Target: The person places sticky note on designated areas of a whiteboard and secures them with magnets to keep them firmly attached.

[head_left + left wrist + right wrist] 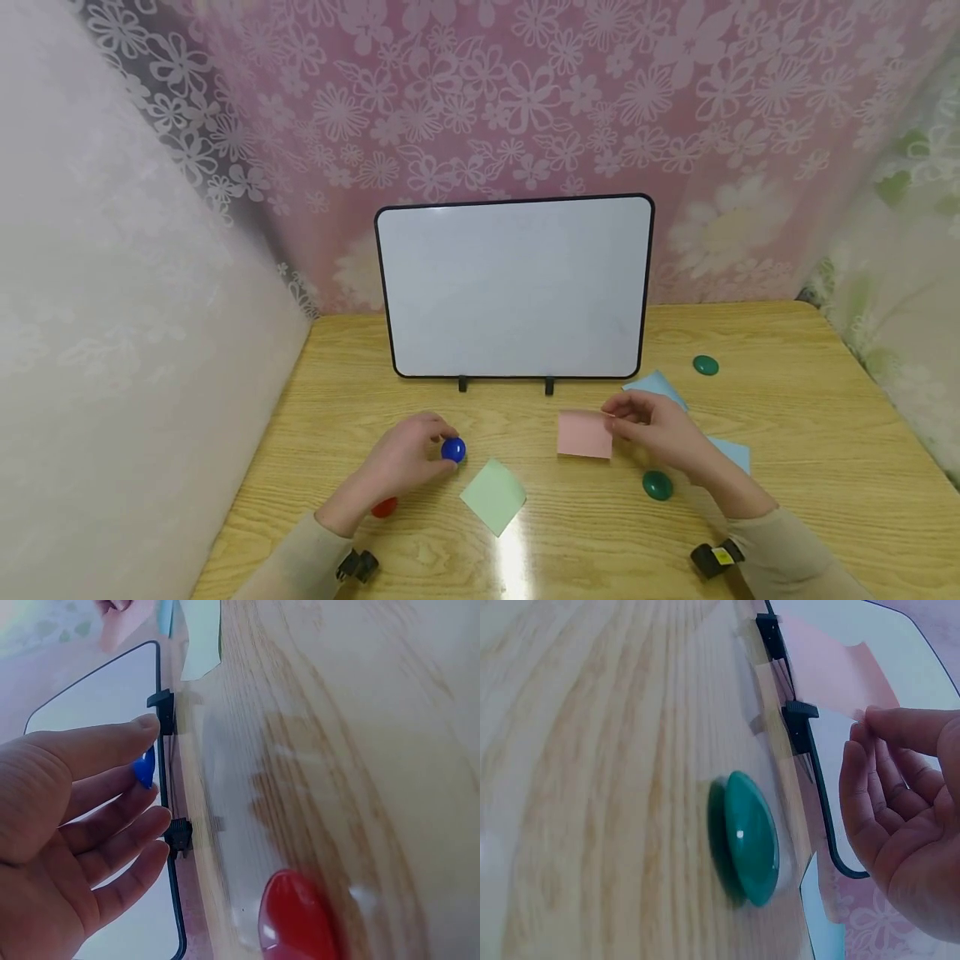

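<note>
My left hand (405, 454) pinches a round blue magnet (453, 450) between thumb and fingers, above the table's left half. In the left wrist view the blue magnet (145, 768) shows edge-on below the thumb tip. With thumb and fingertips, my right hand (656, 425) grips the right edge of a pink sticky note (584, 434), held up off the table. A pale green sticky note (494, 497) lies between the hands. Close to the left wrist is a red magnet (384, 507), partly hidden. A green magnet (657, 486) lies just below the right hand.
A black-framed whiteboard (516, 287) stands at the back on small black feet (549, 386). Two blue sticky notes, one behind the right hand (658, 387) and one beside its wrist (731, 454), are partly covered. Another green magnet (706, 365) lies farther back. Patterned curtains surround the wooden table.
</note>
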